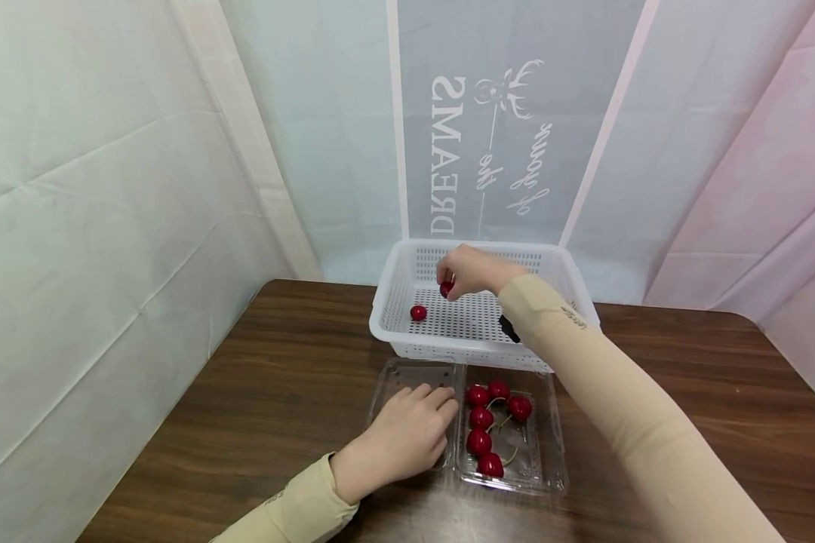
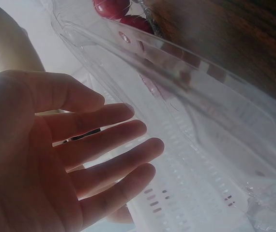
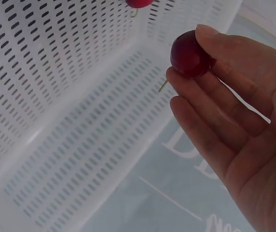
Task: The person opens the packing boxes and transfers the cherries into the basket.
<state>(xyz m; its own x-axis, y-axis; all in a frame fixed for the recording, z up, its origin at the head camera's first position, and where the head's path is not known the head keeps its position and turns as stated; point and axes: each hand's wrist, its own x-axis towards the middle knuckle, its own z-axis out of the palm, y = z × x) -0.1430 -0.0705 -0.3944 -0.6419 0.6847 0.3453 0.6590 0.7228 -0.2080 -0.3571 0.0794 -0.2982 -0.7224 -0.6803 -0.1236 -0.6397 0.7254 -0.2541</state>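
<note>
My right hand pinches a dark red cherry between thumb and fingers, over the white perforated basket. A green stem shows below that cherry in the right wrist view. Another cherry lies on the basket floor, left of the hand. My left hand lies over the lid half of a clear plastic clamshell box, its fingers extended and slightly spread in the left wrist view. Several red cherries, some with green stems, sit in the box's right half.
The basket stands at the back of the dark wooden table, right behind the clamshell box. A grey-and-white curtain with mirrored lettering hangs behind it. White cloth hangs along the left side.
</note>
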